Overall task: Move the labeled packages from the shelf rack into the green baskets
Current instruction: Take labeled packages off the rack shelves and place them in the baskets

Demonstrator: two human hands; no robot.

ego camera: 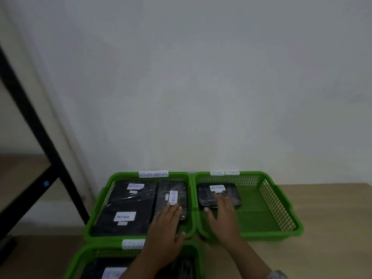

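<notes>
Already most of the visible work looks done: three black packages marked RETURN lie in the left green basket [141, 175], one more package [231, 195] lies in the right green basket [267, 202], and a near basket [80, 256] holds others. The left hand [165, 228] rests flat, fingers spread, on the upright-labelled package [171, 195]; the right hand [221, 212] lies open on the lone package, gripping nothing. The shelf rack [30, 121] shows no packages within view.

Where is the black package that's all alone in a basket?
In the head view, the lone package lies in the back-left corner of the right green basket, under the right hand.
</notes>
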